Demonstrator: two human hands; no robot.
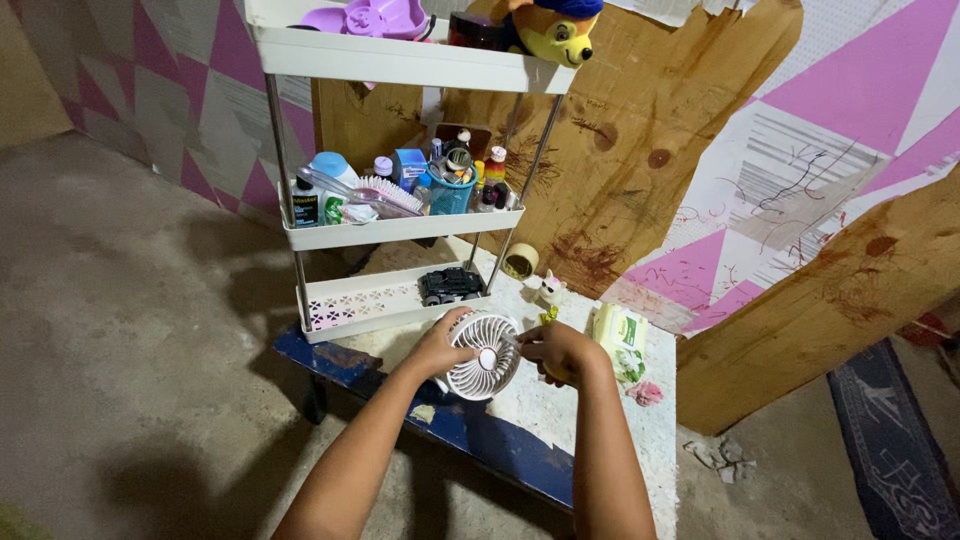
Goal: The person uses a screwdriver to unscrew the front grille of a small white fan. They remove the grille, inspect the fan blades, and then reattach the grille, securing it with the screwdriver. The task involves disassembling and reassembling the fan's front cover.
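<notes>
Worn white tabletop point(560, 400) holds a small white fan point(483, 357). Left hand point(437, 347) grips its left rim; right hand point(560, 350) pinches something at its right, below the white shelf rack point(400, 225).

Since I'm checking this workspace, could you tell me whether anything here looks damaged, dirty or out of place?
The bench is worn: its blue edge is chipped and the pale top patchy. A crumpled pink scrap lies loose beside the green wipes pack. Both hands, left and right, grip the small white fan, which looks intact.

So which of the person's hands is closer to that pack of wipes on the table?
Right. The right hand is beside the small white fan, just left of the wipes pack; the left hand grips the fan's far side.
</notes>
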